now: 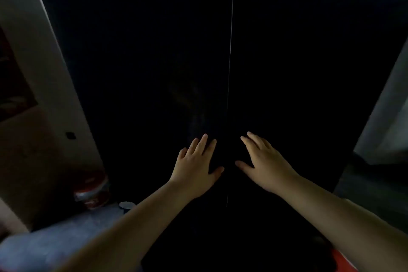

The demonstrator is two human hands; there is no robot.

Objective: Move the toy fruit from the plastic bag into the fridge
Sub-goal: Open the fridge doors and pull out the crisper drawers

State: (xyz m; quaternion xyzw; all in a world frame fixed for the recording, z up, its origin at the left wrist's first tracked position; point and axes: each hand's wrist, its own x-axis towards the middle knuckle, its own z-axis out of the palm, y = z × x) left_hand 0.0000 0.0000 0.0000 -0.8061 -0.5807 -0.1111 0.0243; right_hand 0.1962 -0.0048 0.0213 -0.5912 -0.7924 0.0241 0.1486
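Both hands, left hand (pixel 196 166) and right hand (pixel 263 163), lie flat with fingers straight against the tall glossy black two-door fridge (pixel 154 62) (doors closed), either side of its centre seam.

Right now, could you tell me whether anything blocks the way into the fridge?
Yes: the fridge doors are shut, meeting at the seam. The left hand and right hand rest flat on them, either side of it. No fruit or bag shows.
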